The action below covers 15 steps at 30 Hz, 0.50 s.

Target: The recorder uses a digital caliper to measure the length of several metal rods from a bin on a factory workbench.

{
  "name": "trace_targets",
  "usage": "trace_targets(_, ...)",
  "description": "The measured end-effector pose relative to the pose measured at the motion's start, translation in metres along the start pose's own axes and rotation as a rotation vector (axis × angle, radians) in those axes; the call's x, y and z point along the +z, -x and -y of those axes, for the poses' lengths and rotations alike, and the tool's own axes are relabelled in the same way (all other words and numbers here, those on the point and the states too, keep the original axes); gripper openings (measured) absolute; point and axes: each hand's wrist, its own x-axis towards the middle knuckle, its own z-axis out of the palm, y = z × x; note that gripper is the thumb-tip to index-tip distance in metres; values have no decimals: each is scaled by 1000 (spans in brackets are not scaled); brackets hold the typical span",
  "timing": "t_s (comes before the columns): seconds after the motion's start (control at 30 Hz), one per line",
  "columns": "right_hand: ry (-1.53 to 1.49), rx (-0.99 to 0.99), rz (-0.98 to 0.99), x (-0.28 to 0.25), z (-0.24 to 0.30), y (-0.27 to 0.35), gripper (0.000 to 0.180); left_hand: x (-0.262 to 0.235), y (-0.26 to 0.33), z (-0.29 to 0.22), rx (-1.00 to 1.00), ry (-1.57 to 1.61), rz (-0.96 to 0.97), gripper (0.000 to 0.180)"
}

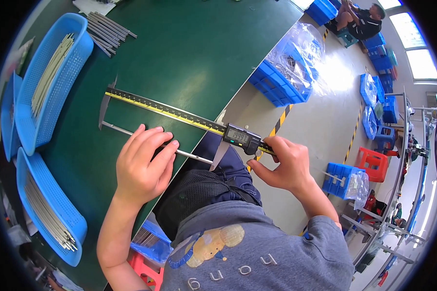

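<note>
A long digital caliper (165, 110) with a yellow scale lies slantwise over the table's edge, its jaws wide apart. Between the jaws runs a thin metal rod (194, 156), one end at the far-left jaw and the other at the near-right jaw. My left hand (145, 167) has its fingers closed around the middle of the rod, hiding part of it. At the caliper's right end, beside its display, my right hand (289, 165) grips the beam and slider between thumb and fingers.
The green table (179, 43) bears loose metal rods (109, 31) and blue perforated baskets (75, 43) of rods at the left. Right of it on the floor stand blue crates (281, 82), a red stool (372, 164) and a metal rack (398, 194). Someone sits (364, 24) far off.
</note>
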Motion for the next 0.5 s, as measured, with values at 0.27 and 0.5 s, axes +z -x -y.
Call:
trace_targets(0.27,11,9,-14,1,-2,3,31,-2,-2,-4,-11,12,20,18)
trace_targets(0.5,27,17,17,-13,-10,1,26,-33,-24,-13,111,-143,-46,11)
